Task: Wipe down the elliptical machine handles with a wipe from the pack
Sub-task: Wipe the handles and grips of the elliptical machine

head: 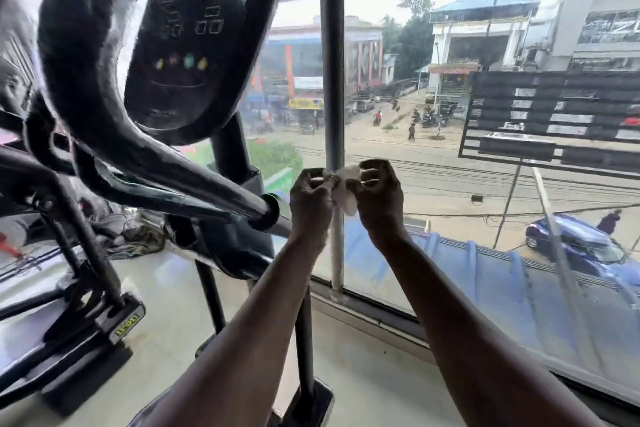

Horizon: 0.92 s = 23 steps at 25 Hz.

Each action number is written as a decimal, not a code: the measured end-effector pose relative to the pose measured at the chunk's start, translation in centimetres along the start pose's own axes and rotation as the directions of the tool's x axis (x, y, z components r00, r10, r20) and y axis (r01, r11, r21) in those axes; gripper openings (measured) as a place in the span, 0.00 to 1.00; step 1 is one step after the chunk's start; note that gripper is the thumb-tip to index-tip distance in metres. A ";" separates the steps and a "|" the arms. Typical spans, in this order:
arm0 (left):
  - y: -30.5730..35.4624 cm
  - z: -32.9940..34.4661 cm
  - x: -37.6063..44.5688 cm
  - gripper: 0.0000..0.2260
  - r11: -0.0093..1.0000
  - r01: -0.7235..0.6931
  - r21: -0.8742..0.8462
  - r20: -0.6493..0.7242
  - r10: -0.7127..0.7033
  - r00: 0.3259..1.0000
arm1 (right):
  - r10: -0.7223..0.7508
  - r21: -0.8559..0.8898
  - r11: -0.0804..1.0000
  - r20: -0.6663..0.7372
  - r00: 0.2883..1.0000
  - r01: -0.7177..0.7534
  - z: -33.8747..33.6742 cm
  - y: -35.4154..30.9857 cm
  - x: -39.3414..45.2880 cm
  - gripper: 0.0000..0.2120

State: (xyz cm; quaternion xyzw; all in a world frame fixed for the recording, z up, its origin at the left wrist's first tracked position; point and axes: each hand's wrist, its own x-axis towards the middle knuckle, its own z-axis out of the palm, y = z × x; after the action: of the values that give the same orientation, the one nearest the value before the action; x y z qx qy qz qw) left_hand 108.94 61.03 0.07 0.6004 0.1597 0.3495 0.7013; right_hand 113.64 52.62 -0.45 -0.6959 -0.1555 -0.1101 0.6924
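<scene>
We see a small white wipe [344, 189], crumpled and hanging limp, just right of the handle [221, 185]. That black handle slants down to a round end cap beside the wipe; whether they touch, we cannot tell, though they seem apart.

Both forearms reach forward, the left grip [310, 194] and right grip [375, 196] raised close together, fingers curled.

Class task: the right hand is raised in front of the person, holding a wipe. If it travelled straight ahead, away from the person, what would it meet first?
Probably the window glass beside the grey window post; depth is unclear. The right hand shares the wipe with the left hand.
</scene>
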 end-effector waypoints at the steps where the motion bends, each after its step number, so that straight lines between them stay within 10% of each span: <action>1: 0.3 0.7 0.7 0.08 1.000 -0.005 -0.012 -0.031 0.005 0.999 | -0.091 -0.042 0.995 0.050 0.995 0.093 0.0 0.2 1.2 0.12; 5: 1.2 2.0 4.0 0.09 0.996 0.000 -0.091 -0.197 -0.018 0.980 | -0.139 0.116 0.988 0.424 0.895 0.099 1.4 0.1 4.9 0.09; 16: 3.6 0.8 9.3 0.07 0.993 -0.121 0.009 -0.368 0.116 0.923 | -0.173 0.314 0.949 0.586 0.792 -0.024 8.2 -0.4 11.1 0.05; 20: 4.6 -1.1 9.3 0.06 0.962 -0.208 0.176 -0.569 0.272 0.776 | -0.341 0.511 0.844 0.743 0.576 -0.160 12.1 -0.4 11.1 0.08; 23: 4.8 -1.3 7.7 0.04 0.902 -0.237 0.362 -0.721 0.432 0.542 | -0.436 0.512 0.844 0.828 0.353 -0.159 13.6 -0.6 9.0 0.08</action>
State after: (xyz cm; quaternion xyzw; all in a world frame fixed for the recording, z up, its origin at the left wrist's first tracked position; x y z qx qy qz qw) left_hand 112.05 67.40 5.88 0.4782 0.3700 0.6846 0.4072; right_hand 120.97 66.75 3.19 -0.4066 -0.6010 0.2847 0.6264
